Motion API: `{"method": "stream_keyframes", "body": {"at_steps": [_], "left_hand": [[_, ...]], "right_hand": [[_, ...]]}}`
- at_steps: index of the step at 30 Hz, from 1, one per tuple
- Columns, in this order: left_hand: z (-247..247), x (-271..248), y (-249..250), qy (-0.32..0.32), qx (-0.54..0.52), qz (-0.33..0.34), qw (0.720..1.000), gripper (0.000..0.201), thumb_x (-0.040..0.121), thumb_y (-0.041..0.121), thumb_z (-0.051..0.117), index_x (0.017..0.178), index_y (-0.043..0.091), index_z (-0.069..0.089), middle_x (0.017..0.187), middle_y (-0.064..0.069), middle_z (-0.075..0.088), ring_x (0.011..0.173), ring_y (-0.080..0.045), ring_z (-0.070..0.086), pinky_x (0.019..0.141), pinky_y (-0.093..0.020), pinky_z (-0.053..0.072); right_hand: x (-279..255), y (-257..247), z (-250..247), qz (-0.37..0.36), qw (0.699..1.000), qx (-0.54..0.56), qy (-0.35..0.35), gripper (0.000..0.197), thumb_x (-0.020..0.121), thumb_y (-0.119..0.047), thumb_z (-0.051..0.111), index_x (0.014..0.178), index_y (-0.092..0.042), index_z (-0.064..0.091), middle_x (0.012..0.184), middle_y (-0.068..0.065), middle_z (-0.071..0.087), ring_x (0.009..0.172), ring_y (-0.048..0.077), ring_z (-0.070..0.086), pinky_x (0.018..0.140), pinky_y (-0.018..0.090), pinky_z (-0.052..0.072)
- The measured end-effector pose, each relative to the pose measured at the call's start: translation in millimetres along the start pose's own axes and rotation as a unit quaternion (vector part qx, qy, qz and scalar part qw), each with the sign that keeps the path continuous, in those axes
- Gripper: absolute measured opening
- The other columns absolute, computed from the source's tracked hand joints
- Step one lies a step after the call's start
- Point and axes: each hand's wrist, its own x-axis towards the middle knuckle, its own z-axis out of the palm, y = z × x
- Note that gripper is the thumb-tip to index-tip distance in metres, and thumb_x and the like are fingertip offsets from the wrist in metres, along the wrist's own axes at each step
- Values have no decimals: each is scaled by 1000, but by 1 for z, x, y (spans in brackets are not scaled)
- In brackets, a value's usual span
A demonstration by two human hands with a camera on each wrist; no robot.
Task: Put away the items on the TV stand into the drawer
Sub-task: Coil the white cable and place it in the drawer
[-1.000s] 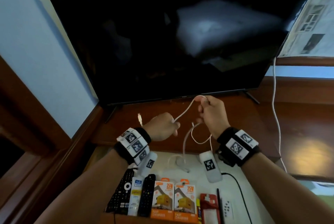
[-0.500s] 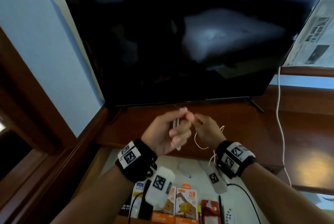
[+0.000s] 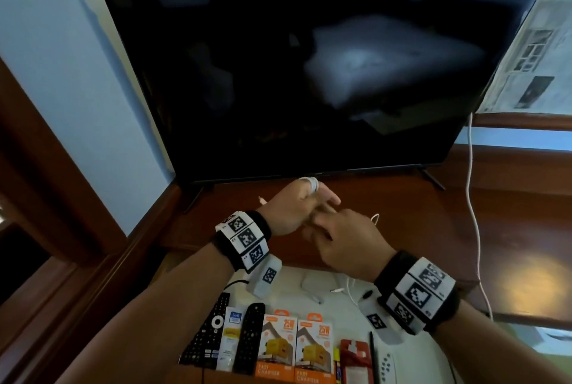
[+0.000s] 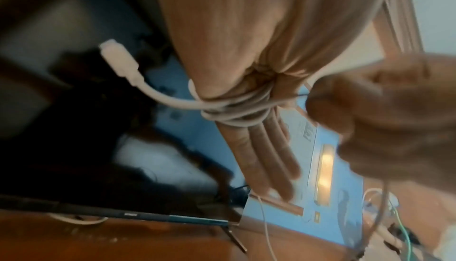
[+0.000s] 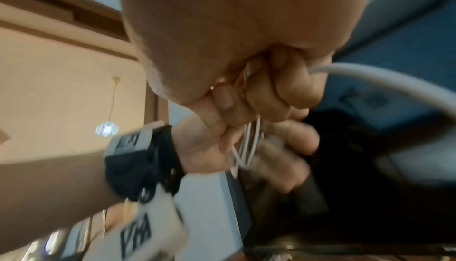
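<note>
A white cable [image 3: 309,183] is coiled in several turns round the straight fingers of my left hand [image 3: 291,207], above the wooden TV stand [image 3: 402,213]. In the left wrist view the coil [image 4: 234,109] sits at the base of the fingers [image 4: 261,148], and its connector end [image 4: 118,60] sticks out free. My right hand [image 3: 340,238] is just right of the left and pinches the loose part of the cable [image 5: 370,76] in curled fingers [image 5: 291,89]. Below both hands the drawer [image 3: 297,284] stands open.
The drawer holds two black remotes [image 3: 210,334] [image 3: 250,337], a white tube [image 3: 230,337], two orange charger boxes [image 3: 277,346], a red item [image 3: 354,355] and another white cable [image 3: 340,290]. A large TV [image 3: 309,74] stands behind. A white cord [image 3: 475,213] hangs at right.
More of the cable is wound on my left fingers, which have straightened. My right hand has dropped from above the left hand to beside it, still pinching the loose end.
</note>
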Motion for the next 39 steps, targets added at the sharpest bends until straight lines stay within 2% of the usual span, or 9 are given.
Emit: {"method": "stream_keyframes", "body": {"at_steps": [5, 9, 12, 16, 20, 25, 31, 35, 39], "left_hand": [[5, -10, 9, -75, 2, -28, 997, 80, 110, 54, 18, 66, 5, 64, 44, -11, 47, 33, -18, 34, 39, -22, 29], [9, -16, 15, -183, -252, -80, 947, 80, 108, 58, 12, 78, -1, 58, 37, 3, 41, 28, -12, 21, 37, -27, 19], [11, -16, 14, -237, -421, -35, 875, 57, 108, 45, 26, 83, 4, 57, 40, 3, 40, 31, -11, 16, 37, -25, 15], [18, -18, 19, -230, -526, 16, 818, 50, 112, 34, 18, 96, 2, 53, 50, -2, 53, 35, -11, 29, 39, -22, 30], [9, -12, 33, -97, -503, 43, 858, 43, 113, 30, 28, 106, -1, 57, 75, -16, 69, 59, -23, 68, 58, -32, 56], [0, 11, 22, 46, -202, 33, 978, 38, 114, 22, 30, 113, -7, 55, 105, -34, 70, 98, -41, 73, 92, -52, 59], [-1, 8, -1, -9, 157, 5, 988, 55, 111, 38, 36, 81, 1, 62, 64, -16, 67, 44, -15, 60, 54, -25, 54], [5, -6, -5, -114, 35, -53, 991, 84, 109, 54, 17, 77, -6, 66, 42, -9, 44, 31, -11, 33, 41, -18, 29], [11, -14, -7, -213, -252, -82, 940, 61, 110, 47, 30, 77, 5, 61, 39, 0, 36, 29, -13, 19, 36, -26, 18]], "right_hand": [[4, 13, -28, -6, 985, 127, 118, 15, 88, -36, 76, 76, -28, 73, 56, -9, 65, 47, 12, 57, 45, 34, 46], [13, 25, -30, 10, 938, 297, 176, 9, 80, -17, 85, 79, -17, 76, 74, 2, 74, 66, 29, 69, 60, 49, 56], [18, 37, -19, -10, 916, 357, 185, 7, 92, -5, 70, 91, -9, 76, 86, 0, 75, 80, 20, 71, 74, 35, 55], [14, 41, 6, 22, 888, 430, 164, 22, 104, -11, 52, 100, -12, 73, 79, 10, 68, 62, 31, 56, 57, 40, 45], [1, 26, 31, 102, 900, 417, 70, 41, 107, -15, 46, 75, -31, 66, 56, -3, 56, 47, 14, 45, 49, 30, 37], [-4, 22, 36, 73, 954, 291, 25, 23, 105, -25, 51, 97, -21, 72, 62, -16, 62, 52, 3, 52, 56, 19, 38], [-5, 33, 16, 29, 961, 255, 103, 15, 97, -24, 67, 83, -24, 74, 68, 4, 68, 55, 29, 55, 50, 40, 46], [-1, 44, -6, 49, 933, 318, 163, 11, 83, -20, 82, 80, -16, 72, 71, 3, 69, 61, 32, 59, 55, 35, 48], [5, 53, 6, 34, 915, 371, 156, 2, 89, -12, 73, 88, -13, 72, 79, 1, 70, 70, 13, 63, 66, 24, 50]]}}
